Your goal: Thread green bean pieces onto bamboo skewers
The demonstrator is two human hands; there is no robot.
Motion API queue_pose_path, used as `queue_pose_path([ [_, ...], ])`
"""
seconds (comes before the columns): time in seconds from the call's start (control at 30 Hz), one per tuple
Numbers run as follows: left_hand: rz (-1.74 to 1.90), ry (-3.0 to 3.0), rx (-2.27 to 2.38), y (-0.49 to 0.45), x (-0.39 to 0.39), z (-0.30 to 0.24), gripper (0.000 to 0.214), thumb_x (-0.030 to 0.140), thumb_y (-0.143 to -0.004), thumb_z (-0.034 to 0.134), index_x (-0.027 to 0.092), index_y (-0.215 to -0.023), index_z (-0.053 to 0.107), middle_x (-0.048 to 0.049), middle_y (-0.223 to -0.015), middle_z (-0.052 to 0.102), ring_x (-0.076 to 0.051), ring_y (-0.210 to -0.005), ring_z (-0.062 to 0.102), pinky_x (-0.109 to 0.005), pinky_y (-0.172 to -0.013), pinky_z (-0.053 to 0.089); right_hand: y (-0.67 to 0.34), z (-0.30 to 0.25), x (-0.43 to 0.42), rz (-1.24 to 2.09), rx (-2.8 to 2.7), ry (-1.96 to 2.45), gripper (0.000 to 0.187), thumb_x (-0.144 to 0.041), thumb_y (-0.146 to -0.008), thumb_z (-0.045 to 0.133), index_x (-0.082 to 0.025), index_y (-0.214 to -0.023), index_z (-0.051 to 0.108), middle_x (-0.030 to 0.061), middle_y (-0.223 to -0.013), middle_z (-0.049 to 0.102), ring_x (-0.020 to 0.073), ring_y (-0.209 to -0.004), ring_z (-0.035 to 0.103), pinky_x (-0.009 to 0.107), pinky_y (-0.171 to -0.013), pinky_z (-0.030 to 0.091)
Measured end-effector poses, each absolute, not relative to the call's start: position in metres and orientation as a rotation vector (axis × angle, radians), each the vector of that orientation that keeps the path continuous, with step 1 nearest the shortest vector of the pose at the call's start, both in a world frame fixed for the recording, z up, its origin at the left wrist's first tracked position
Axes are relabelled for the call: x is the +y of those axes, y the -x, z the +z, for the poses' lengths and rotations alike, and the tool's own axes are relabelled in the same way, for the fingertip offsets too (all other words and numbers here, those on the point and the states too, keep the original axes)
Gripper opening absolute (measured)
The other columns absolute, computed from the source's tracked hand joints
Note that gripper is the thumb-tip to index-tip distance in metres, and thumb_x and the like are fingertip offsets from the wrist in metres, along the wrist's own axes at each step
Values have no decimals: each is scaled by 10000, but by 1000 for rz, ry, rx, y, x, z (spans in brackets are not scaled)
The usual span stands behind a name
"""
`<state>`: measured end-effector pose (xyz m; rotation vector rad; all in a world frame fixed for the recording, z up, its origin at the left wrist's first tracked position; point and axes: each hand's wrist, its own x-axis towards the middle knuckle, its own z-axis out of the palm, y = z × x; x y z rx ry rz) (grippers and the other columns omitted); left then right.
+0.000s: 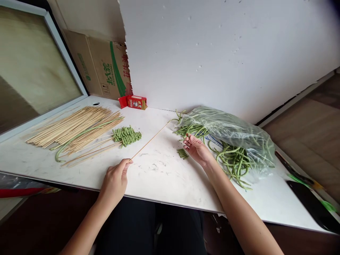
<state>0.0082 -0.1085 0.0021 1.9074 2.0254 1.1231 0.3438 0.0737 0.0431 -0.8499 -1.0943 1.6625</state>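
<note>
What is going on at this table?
A person sits at a white table. The left hand pinches one end of a bare skewer that points toward a plastic bag. The right hand is next to a few cut bean pieces, with its fingers at the long beans spilling from the bag. On the left is a pile of skewers, and a loaded skewer lies beside it.

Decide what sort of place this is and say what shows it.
Probably a food-prep corner: a pile of skewers, a bag of long beans and threaded bean pieces on a white table.
</note>
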Motion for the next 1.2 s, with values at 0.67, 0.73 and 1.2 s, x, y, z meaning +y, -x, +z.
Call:
queue_pose_path([
  [0.67,1087,-2031,1810,-18,-13,48,454,519,-1068,445,258,-702,377,11,-573,478,-178,-532,440,-323,-598,282,-369,37,95,1317,-983,1007,396,-531,-771,919,-271,-1023,759,24,-1022,784,165,-834,698,267,-657,567],
  [0.73,1113,-2105,1791,-25,17,53,501,553,-1060,457,252,-668,369,-4,-586,499,-176,-559,449,-321,-606,269,-376,38,100,1263,-961,993,412,-537,-753,924,-279,-1022,747,22,-1017,789,177,-857,712,281,-673,583],
  [1.2,1215,-2220,1692,-31,56,38,595,601,-1013,536,226,-580,376,25,-537,396,-137,-553,375,-291,-613,307,-383,42,99,1270,-960,960,371,-538,-770,925,-286,-984,757,34,-1062,787,193,-931,728,310,-755,602],
])
